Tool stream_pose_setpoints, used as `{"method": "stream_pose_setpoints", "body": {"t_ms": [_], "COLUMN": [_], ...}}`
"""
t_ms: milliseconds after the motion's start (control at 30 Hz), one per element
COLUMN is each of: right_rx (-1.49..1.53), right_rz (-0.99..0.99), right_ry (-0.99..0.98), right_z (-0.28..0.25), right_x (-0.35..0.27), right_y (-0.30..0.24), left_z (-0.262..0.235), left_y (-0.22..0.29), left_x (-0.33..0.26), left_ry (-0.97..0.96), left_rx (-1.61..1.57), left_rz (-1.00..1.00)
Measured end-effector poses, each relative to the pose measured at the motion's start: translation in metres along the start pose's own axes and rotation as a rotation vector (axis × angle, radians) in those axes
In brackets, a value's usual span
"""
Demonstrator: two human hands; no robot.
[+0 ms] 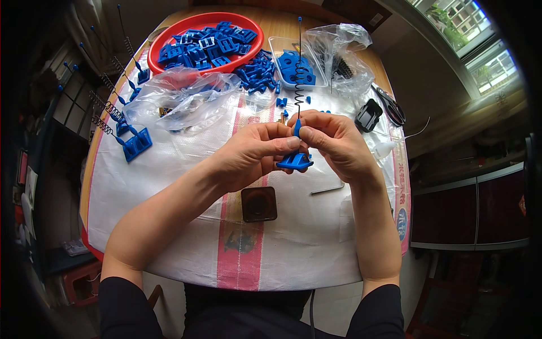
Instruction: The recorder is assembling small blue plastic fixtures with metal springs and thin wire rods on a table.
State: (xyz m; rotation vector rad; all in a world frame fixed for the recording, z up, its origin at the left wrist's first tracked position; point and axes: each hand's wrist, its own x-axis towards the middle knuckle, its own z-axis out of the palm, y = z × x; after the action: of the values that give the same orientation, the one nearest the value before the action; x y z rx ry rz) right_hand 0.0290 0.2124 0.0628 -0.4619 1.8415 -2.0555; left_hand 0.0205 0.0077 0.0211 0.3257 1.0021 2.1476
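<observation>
One covered table fills mid-frame; a red basin of blue parts sits at upper left. At frame centre, left hand and right hand pinch the wire spring piece closed-fingered, above its blue base.

A wooden table wears a white woven sheet with pink bands. Spring-stemmed blue stands occupy nine to ten o'clock, a crumpled clear bag ten, a red basin eleven, loose blue pegs twelve, a clear box one, black scissors two, a thin rod four, a dark square dish six.
</observation>
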Motion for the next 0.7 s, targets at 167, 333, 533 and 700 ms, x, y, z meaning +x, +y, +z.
{"method": "stream_pose_setpoints", "body": {"t_ms": [167, 333, 533, 700], "right_rx": [-0.014, -0.032, -0.129, -0.16], "right_rz": [-0.037, -0.029, -0.07, -0.122], "right_ry": [0.026, 0.048, 0.05, 0.044], "right_z": [-0.003, -0.004, -0.002, -0.002], "right_x": [0.001, 0.001, 0.0, -0.002], "right_y": [0.004, 0.005, -0.004, -0.007], "left_z": [0.002, 0.001, -0.002, -0.002], "left_y": [0.002, 0.001, 0.0, -0.001], "left_x": [-0.001, -0.001, -0.001, -0.001], "left_ry": [-0.003, 0.004, -0.065, -0.085], "left_rx": [0.004, -0.009, -0.045, -0.043], "left_rz": [-0.004, -0.028, 0.0, 0.012]}}
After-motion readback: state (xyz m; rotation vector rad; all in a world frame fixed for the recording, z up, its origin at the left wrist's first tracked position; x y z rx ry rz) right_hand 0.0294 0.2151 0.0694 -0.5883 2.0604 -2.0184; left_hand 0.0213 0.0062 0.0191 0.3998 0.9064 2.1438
